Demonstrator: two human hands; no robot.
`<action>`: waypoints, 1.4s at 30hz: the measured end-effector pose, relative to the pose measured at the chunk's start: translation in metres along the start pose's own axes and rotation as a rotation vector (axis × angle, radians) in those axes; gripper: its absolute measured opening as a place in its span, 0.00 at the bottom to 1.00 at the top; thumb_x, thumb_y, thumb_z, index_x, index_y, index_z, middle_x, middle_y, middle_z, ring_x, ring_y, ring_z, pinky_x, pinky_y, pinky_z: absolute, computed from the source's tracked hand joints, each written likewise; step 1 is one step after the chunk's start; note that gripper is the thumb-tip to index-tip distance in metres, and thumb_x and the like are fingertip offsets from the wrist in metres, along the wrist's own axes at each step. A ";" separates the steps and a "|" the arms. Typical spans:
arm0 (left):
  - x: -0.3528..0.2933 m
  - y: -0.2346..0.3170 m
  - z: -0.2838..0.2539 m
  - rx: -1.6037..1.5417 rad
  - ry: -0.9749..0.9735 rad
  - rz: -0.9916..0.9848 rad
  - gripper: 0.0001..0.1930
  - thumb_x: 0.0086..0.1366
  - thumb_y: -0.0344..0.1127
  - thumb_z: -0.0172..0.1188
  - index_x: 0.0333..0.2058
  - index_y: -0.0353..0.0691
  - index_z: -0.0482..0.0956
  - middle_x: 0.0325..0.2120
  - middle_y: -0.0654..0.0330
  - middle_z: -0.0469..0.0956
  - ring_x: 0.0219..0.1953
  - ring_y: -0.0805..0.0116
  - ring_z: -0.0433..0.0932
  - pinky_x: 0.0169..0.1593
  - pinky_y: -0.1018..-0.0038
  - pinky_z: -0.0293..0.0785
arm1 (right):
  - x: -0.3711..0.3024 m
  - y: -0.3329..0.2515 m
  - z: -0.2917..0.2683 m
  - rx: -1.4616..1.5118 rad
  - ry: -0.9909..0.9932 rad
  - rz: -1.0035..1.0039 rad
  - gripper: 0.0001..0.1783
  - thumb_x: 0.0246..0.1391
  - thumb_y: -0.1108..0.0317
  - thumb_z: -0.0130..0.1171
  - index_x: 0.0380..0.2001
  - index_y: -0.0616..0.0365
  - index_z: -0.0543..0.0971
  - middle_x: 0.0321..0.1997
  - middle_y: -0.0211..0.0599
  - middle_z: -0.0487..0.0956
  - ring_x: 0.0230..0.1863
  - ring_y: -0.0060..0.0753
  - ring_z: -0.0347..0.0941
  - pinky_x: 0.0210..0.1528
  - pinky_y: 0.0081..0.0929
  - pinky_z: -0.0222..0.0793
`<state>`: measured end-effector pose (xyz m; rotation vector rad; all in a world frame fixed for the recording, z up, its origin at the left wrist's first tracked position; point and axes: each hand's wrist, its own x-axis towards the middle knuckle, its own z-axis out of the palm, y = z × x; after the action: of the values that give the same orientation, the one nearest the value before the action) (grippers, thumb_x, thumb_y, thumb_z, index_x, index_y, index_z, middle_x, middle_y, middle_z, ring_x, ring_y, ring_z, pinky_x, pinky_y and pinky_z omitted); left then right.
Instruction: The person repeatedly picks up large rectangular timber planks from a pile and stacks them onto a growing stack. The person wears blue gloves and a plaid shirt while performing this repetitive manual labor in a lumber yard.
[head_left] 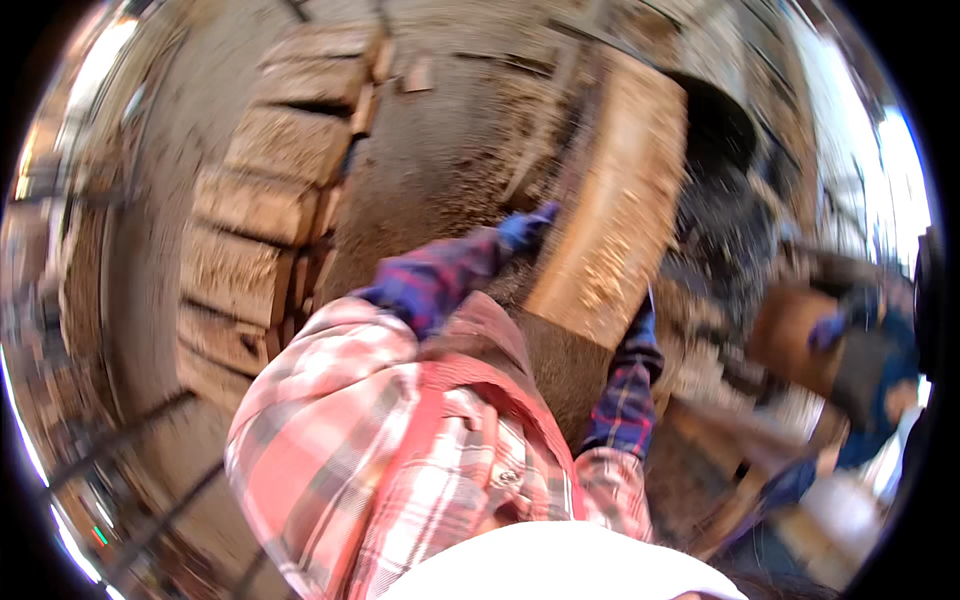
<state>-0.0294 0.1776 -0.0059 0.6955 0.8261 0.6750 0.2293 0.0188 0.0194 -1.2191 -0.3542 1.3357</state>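
Note:
A thick squared wooden block (615,190), strewn with wood shavings on its upper face, stands out in front of me at a slant. My left hand (528,228), in a blue glove, grips its left side; the fingertips are hidden against the wood. On the opposite side my right hand (645,315), also gloved in blue, holds the block's near right edge, mostly hidden behind it. Both forearms wear dark plaid sleeve covers over a pink plaid shirt. Motion smears much of the picture.
To the left, several similar wooden blocks (250,270) lie in a curving row. Sawdust and chips cover the ground (430,170) beyond my left arm. A dark round opening (715,120) is right of the block. At far right another person (880,350) with a blue-gloved hand is beside a brown piece.

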 end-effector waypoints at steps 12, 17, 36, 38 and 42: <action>-0.090 0.069 -0.115 -0.124 -0.096 -0.094 0.21 0.62 0.41 0.53 0.51 0.34 0.71 0.56 0.58 0.63 0.59 0.69 0.59 0.61 0.73 0.52 | -0.010 0.059 0.087 -0.181 0.067 0.275 0.32 0.58 0.54 0.51 0.58 0.65 0.60 0.58 0.41 0.66 0.58 0.32 0.61 0.61 0.27 0.55; -0.241 0.080 -0.204 0.361 0.169 -0.276 0.28 0.57 0.54 0.54 0.47 0.35 0.74 0.49 0.54 0.71 0.51 0.61 0.68 0.55 0.69 0.60 | 0.017 0.093 0.178 -0.313 -0.140 0.344 0.33 0.58 0.54 0.51 0.59 0.65 0.59 0.59 0.41 0.64 0.58 0.33 0.60 0.61 0.28 0.55; -0.453 0.012 -0.162 -0.145 1.452 0.810 0.19 0.63 0.45 0.54 0.43 0.33 0.77 0.35 0.57 0.80 0.38 0.72 0.77 0.45 0.76 0.70 | 0.019 0.214 0.573 -0.237 -1.371 0.696 0.37 0.56 0.54 0.53 0.61 0.63 0.54 0.63 0.41 0.57 0.61 0.37 0.58 0.61 0.32 0.56; -0.488 -0.012 -0.167 -0.656 1.769 0.762 0.16 0.62 0.42 0.54 0.39 0.34 0.78 0.31 0.59 0.80 0.33 0.70 0.79 0.40 0.74 0.74 | -0.043 0.271 0.578 -0.439 -1.471 0.919 0.43 0.55 0.52 0.55 0.64 0.63 0.47 0.68 0.43 0.50 0.64 0.41 0.54 0.62 0.34 0.55; -0.477 -0.109 -0.124 -0.966 1.855 0.256 0.13 0.60 0.45 0.53 0.29 0.42 0.77 0.21 0.60 0.77 0.21 0.68 0.75 0.26 0.72 0.72 | -0.136 0.359 0.544 -1.370 -1.355 -0.446 0.42 0.38 0.54 0.71 0.51 0.69 0.66 0.47 0.49 0.75 0.47 0.41 0.72 0.49 0.32 0.68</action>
<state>-0.3444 -0.2134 0.0481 -1.0079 1.8073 1.7989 -0.4341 0.0730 0.0012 -0.8541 -2.6317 1.2693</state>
